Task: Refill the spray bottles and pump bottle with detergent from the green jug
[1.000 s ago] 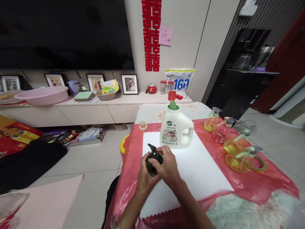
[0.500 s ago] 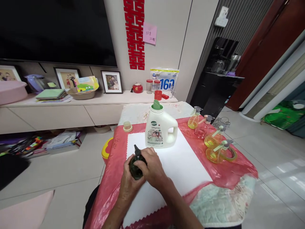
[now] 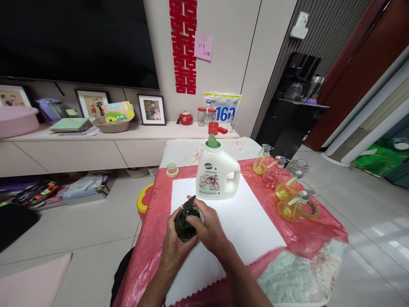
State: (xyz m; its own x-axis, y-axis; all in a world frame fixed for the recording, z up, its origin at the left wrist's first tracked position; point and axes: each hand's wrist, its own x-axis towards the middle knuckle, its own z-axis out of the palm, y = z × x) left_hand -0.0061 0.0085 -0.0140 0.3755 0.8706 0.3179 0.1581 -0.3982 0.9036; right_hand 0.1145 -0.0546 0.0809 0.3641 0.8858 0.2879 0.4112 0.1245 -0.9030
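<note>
A small dark green pump bottle stands over the white mat near the table's front. My left hand is wrapped round its body from the left. My right hand is closed over its black pump head, fingers curled on the collar. Behind them a white detergent jug with a green spout stands upright on the mat, apart from my hands.
A red plastic cover lies over the table. Several yellow and pink spray bottles cluster at the right. A small cap sits at the back left. A low cabinet with photo frames lines the wall.
The pump head has turned, its nozzle now pointing up and to the right. My hands stay on the bottle; the view has shifted slightly.
</note>
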